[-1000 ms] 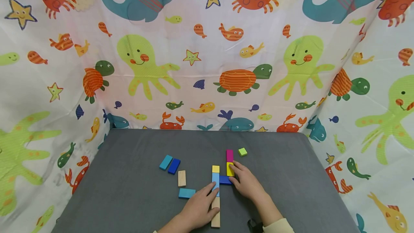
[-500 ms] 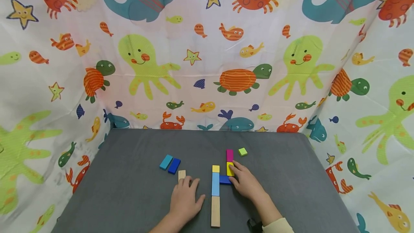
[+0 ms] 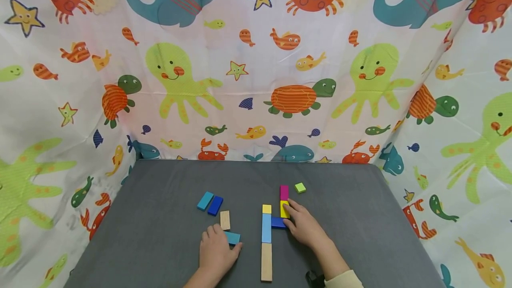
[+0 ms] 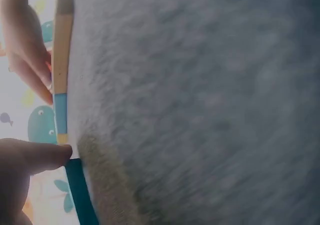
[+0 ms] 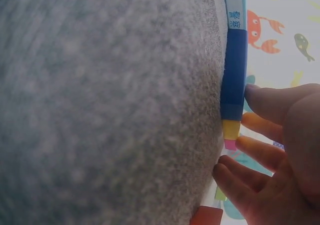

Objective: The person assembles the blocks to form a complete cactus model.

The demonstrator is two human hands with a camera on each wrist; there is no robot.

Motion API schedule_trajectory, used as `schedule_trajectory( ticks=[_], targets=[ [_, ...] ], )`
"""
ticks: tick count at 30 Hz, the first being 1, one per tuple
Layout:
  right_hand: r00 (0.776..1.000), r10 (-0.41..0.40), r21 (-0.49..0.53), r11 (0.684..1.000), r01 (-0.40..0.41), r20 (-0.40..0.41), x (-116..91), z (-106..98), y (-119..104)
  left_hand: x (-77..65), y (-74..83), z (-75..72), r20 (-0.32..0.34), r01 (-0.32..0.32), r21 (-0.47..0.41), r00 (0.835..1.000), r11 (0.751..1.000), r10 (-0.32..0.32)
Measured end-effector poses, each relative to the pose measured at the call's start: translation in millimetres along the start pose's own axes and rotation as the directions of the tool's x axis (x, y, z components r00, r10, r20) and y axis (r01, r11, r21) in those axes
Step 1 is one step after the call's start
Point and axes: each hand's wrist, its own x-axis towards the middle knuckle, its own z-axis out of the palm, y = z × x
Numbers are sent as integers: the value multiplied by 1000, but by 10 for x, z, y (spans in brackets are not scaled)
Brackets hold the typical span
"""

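My left hand point(image 3: 216, 252) reaches over the left end of a teal block point(image 3: 233, 238). Its thumb lies by the block's near right end, also in the left wrist view, where the teal block point(image 4: 80, 192) starts just beyond the thumb tip. The other fingertips' contact is hidden. My right hand point(image 3: 310, 228) rests with extended fingers against a yellow block point(image 3: 284, 210) and its thumb at a dark blue block point(image 3: 278, 222). A magenta block point(image 3: 284, 192) continues the yellow one. The dark blue block meets a column of a small yellow cube point(image 3: 266, 209), a light blue block point(image 3: 266, 228) and a long wooden block point(image 3: 266, 261).
Beyond my left hand lie a short wooden block point(image 3: 225, 220), another teal block point(image 3: 205, 201) and a dark blue one point(image 3: 215, 206). A green cube point(image 3: 300, 188) sits past my right hand. An orange-red block point(image 5: 206, 216) shows low in the right wrist view. Grey cloth covers the table point(image 3: 168, 181).
My left hand has left the light blue and wooden blocks of the column and moved left to the teal block. My right hand stays where it was.
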Motion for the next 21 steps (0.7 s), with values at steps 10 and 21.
schedule_trajectory(
  ticks=[10,21],
  targets=[
    [1000,3,1,1000,-3,19,14,3,11,79,71,-352,170,-16,7,985,1000,15],
    [999,15,1,1000,-15,30,35,11,31,341,222,-583,134,-232,-281,951,931,277]
  ],
)
